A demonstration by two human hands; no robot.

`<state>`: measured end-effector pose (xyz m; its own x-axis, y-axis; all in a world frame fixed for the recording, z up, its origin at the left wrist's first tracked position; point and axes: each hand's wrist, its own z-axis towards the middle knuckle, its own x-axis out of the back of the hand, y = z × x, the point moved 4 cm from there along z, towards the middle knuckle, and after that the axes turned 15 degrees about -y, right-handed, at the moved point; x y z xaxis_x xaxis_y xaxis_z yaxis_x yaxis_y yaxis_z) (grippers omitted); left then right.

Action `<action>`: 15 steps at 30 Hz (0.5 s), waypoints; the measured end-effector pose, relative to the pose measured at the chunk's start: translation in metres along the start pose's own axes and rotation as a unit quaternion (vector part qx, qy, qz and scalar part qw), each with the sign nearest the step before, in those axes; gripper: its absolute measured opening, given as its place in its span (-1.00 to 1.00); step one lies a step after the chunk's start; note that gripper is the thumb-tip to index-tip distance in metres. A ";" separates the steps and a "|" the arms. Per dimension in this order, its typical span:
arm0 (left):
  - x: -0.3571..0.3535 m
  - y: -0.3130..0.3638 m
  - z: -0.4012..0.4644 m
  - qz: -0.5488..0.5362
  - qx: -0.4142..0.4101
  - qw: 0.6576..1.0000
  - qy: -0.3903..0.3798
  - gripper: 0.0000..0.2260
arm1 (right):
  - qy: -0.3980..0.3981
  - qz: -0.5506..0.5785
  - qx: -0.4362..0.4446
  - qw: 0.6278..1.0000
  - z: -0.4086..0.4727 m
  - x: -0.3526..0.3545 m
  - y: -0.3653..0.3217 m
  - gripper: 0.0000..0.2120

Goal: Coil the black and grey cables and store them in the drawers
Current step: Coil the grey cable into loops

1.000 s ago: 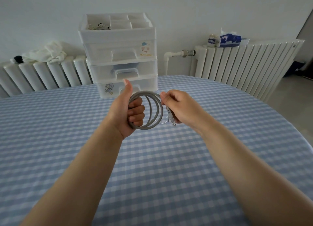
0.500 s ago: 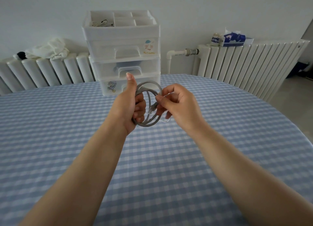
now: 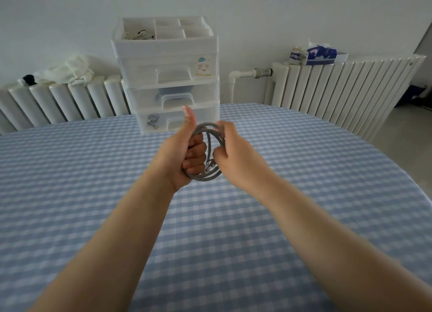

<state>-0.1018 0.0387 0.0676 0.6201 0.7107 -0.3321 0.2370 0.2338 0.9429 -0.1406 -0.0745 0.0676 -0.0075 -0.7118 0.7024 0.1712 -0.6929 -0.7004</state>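
1. Grey cable [image 3: 211, 148] – coiled, held above the counter [image 3: 93, 171], before the drawers [image 3: 168, 78].
2. Left hand [image 3: 181, 157] grips the loops; right hand [image 3: 233, 152] pinches them.
3. Likely light and springy – hold across all loops.

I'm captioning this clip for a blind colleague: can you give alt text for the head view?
Two bare hands, left hand and right hand, hold a coiled grey cable above a blue-and-white checked tablecloth. Behind stands a white plastic three-drawer unit, drawers closed.
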 end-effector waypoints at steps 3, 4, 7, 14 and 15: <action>-0.001 -0.001 0.001 0.081 -0.003 0.996 0.034 -0.49 | 0.038 -0.148 -0.011 0.988 -0.006 -0.005 -0.006 -0.54; -0.001 0.000 0.001 0.107 -0.007 0.993 0.048 -0.49 | 0.048 -0.163 -0.003 0.985 -0.006 -0.006 -0.005 -0.55; 0.002 0.005 0.001 0.145 -0.027 0.987 0.066 -0.50 | 0.027 -0.146 0.006 0.989 -0.003 -0.002 -0.005 -0.69; -0.006 0.002 0.000 0.092 -0.022 0.995 -0.037 -0.49 | -0.042 0.068 -0.051 0.996 0.005 0.000 0.008 -0.88; -0.007 0.001 0.001 0.078 -0.019 0.996 -0.037 -0.49 | -0.032 0.073 -0.049 0.996 0.005 -0.002 0.008 -0.85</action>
<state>-0.1055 0.0335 0.0704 0.7013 0.6895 -0.1811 0.1056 0.1508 0.9829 -0.1344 -0.0776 0.0611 0.0745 -0.7993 0.5963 0.0688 -0.5924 -0.8027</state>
